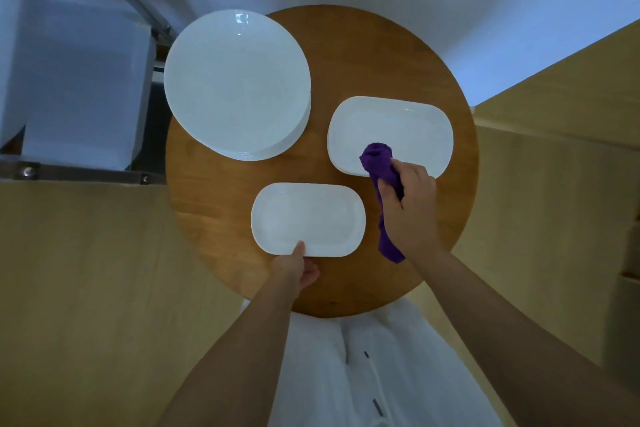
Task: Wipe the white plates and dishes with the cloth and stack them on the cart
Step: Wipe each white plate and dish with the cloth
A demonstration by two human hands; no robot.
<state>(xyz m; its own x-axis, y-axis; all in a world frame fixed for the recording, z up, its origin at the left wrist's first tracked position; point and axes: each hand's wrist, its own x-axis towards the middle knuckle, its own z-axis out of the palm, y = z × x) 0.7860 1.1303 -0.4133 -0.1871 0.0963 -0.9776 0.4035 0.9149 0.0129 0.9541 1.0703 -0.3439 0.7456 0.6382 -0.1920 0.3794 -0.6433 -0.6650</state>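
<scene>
The right hand (410, 204) gripped the purple cloth (381, 166), pressing it on the oblong dish (408, 128) at three o'clock on the desk (346, 55). The left hand (294, 269) pinched the near dish (308, 218) at six; one-sided lifting could tip it. Both dishes lay long axis left-right; round plates (235, 83) sat at ten.

My round wooden counter (346, 55) fills the middle of the frame. A stack of round white plates (237, 83) sits at its upper left, overhanging the edge. An oblong white dish (398, 128) lies at the right, and a second oblong dish (308, 218) lies lower centre, apart from the others.
</scene>
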